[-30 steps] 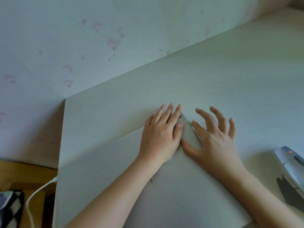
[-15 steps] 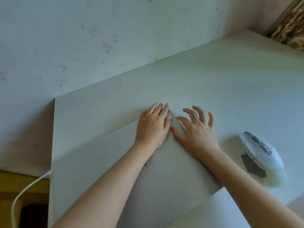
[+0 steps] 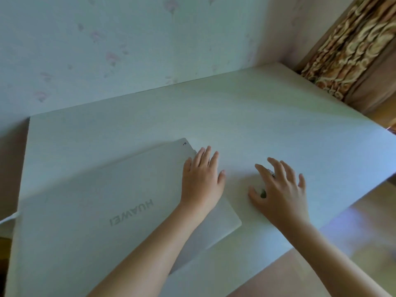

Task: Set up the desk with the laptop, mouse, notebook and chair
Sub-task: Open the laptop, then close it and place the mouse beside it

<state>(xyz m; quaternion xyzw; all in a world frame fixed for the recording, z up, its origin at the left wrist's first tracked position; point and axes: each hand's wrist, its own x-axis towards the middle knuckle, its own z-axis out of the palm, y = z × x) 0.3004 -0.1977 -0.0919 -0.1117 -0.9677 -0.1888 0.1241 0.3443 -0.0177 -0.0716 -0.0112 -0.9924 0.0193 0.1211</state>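
A closed silver laptop (image 3: 102, 189) lies at an angle on the left half of the pale desk (image 3: 278, 125), logo facing up. My left hand (image 3: 201, 181) rests flat on the laptop's right edge near its far corner, fingers together. My right hand (image 3: 280, 189) lies over the white mouse (image 3: 262, 192) to the right of the laptop, thumb against its side, fingers spread over its top. The hand hides most of the mouse. No notebook or chair is in view.
The desk stands against a flowered wall (image 3: 128, 50). A patterned brown curtain (image 3: 353, 50) hangs past the desk's far right corner. A white cable (image 3: 6, 219) runs off the desk's left edge. Wooden floor (image 3: 364, 232) shows beyond the front right edge.
My right hand has left the laptop's corner and moved right onto the mouse. My left hand stays on the laptop. The view has swung right and pulled back.
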